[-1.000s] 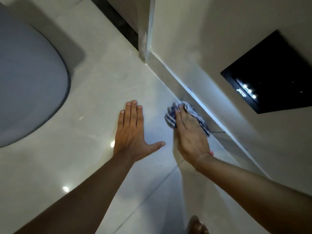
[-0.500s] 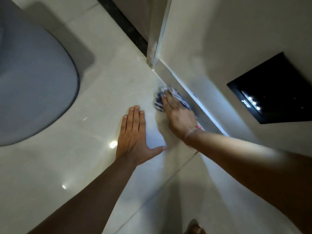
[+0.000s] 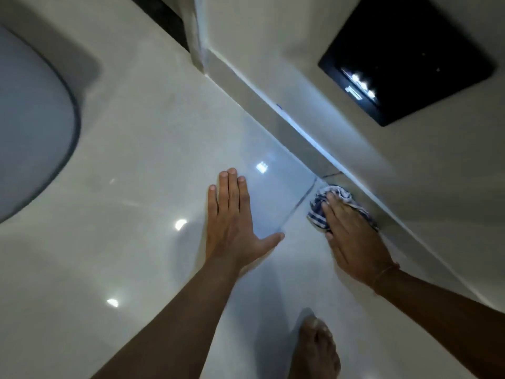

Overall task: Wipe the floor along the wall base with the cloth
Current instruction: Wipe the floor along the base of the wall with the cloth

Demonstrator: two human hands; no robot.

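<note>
A blue-and-white striped cloth (image 3: 318,207) lies bunched on the glossy pale floor tile (image 3: 153,149), tight against the skirting (image 3: 295,132) at the wall base. My right hand (image 3: 352,236) presses flat on the cloth, fingers covering most of it, just right of a grout line. My left hand (image 3: 232,220) rests flat on the floor, fingers together and thumb spread, holding nothing.
A large grey rounded object (image 3: 30,127) fills the left edge. A black square panel with small lights (image 3: 404,56) is set in the wall at upper right. A door frame post (image 3: 198,36) meets the skirting at the top. My bare foot (image 3: 317,351) is at the bottom.
My right hand has slid the cloth back along the skirting toward me, away from the door frame corner. The left hand stays planted on the floor.
</note>
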